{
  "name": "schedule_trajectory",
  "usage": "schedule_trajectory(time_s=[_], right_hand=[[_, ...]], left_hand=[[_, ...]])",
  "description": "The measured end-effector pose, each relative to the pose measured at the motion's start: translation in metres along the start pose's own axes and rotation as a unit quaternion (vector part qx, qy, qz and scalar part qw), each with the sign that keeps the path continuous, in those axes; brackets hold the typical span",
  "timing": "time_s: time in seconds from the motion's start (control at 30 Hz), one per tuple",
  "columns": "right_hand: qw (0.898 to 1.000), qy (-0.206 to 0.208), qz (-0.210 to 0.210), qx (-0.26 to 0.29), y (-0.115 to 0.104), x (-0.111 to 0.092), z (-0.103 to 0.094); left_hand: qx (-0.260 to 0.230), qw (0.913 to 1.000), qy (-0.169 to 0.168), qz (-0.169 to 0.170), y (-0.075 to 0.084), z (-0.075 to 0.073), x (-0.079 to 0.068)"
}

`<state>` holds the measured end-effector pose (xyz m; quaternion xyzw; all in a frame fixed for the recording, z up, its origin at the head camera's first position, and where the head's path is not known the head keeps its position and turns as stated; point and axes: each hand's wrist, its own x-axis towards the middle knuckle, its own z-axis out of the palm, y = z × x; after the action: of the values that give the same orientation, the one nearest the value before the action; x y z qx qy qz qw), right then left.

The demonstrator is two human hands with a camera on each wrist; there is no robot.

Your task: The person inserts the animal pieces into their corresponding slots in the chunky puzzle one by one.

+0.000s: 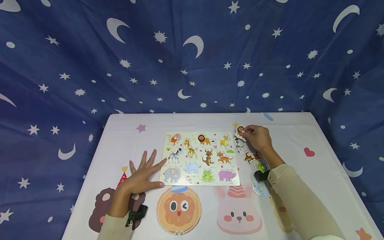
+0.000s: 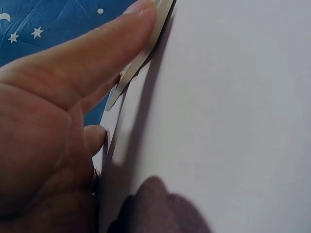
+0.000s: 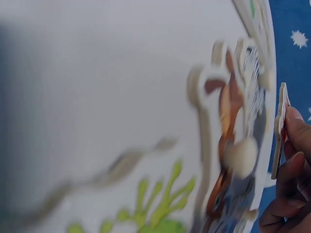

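Note:
A pale animal puzzle board (image 1: 219, 167) lies on the table, printed with a lion, zebra, giraffe, frog and other animals. My left hand (image 1: 141, 176) has its fingers spread at the board's left edge, the thumb at the lower left corner. In the left wrist view the thumb (image 2: 112, 48) lies against the board's edge (image 2: 129, 75). Past the board's upper right, my right hand (image 1: 258, 137) pinches a lion puzzle piece (image 1: 240, 131) between thumb and fingers. The right wrist view shows this piece (image 3: 280, 128) edge-on and tilted up.
Loose knobbed pieces lie right of the board: a zebra (image 1: 240, 147), a kangaroo (image 1: 251, 157), a green frog (image 1: 260, 167) partly hidden by the right wrist, and a blue animal (image 1: 261, 190). A white cloth with cartoon prints covers the table (image 1: 294, 140). A blue starry curtain (image 1: 210, 83) hangs behind.

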<state>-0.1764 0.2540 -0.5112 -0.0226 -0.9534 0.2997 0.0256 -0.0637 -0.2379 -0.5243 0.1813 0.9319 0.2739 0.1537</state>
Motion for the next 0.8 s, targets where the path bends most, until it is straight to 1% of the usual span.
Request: schedule_trajectory(time_s=[0.17,0.43,0.67,0.8], right_hand=[[0.999,-0.004,-0.029,0.019,-0.016,-0.002,0.001],[0.997,-0.022,-0.062,0.038,-0.043,-0.001,0.001],[0.994,-0.056,-0.068,0.061,-0.06,-0.005,0.014],[0.992,-0.074,-0.078,0.06,-0.067,-0.004,0.021]], left_hand=[[0.003,1.0,-0.003,-0.001,0.0,0.0,0.0],[0.001,1.0,-0.006,-0.002,0.001,0.001,0.001],[0.002,1.0,-0.006,-0.007,0.001,0.001,0.001],[0.003,0.9999,-0.007,-0.007,0.001,0.001,0.0]])
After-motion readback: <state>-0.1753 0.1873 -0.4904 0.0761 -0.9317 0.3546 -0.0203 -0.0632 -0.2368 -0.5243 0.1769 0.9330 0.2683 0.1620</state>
